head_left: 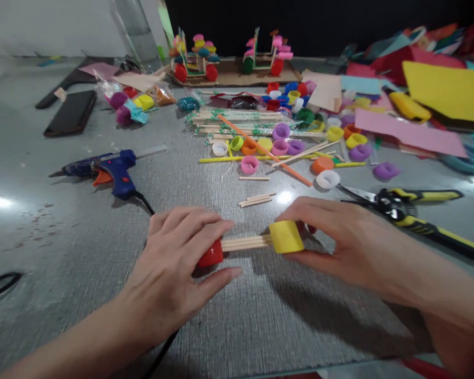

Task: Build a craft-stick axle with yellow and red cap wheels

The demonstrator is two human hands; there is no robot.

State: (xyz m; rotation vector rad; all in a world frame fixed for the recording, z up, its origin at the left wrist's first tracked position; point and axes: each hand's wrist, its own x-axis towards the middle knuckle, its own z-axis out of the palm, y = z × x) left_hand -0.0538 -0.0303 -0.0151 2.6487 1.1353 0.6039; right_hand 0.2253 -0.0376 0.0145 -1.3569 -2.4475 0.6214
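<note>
My left hand (174,263) rests on the grey table (63,247) with fingers and thumb closed round a red bottle cap (210,255). My right hand (339,237) pinches a yellow bottle cap (286,236) between thumb and fingers. A small bundle of thin wooden sticks (245,243) runs between the two caps, joining them like an axle. Both caps sit low on the table surface in front of me.
A blue glue gun (110,168) lies at the left, its black cord running under my left arm. Yellow-handled cutters (411,208) lie at the right. Loose caps (284,142), sticks and straws fill the middle; coloured paper (442,89), two cap models (229,58) and a phone (71,113) lie behind.
</note>
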